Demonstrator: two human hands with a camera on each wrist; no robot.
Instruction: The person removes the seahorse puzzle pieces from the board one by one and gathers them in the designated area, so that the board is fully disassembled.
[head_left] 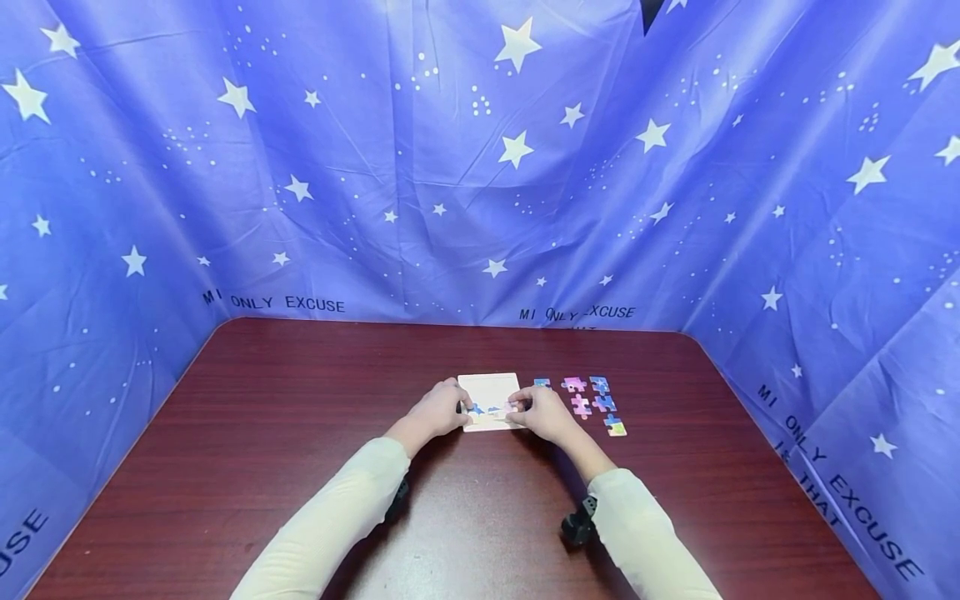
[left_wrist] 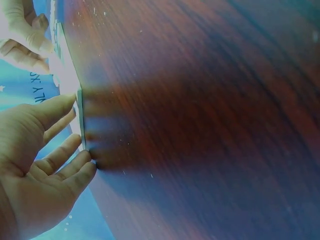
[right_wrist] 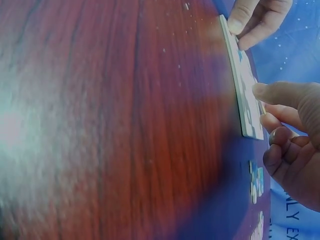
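Observation:
A white-framed jigsaw tray (head_left: 487, 387) lies flat on the table between the hands. Along its near side sit blue, white and yellowish puzzle pieces (head_left: 495, 412), while the far part shows bare white. My left hand (head_left: 437, 408) holds the tray at its left edge; in the left wrist view the thumb is at the board and the fingertips line its edge. The right hand (head_left: 546, 413) pinches a small puzzle piece (right_wrist: 265, 108) between thumb and index finger at the tray's right side, the piece mostly hidden by the fingertips.
Several loose jigsaw pieces (head_left: 581, 406), pink, blue and yellow, lie to the right of the tray. The dark reddish wooden table (head_left: 315, 375) extends to a blue star-printed curtain (head_left: 420, 183) on the left, back and right.

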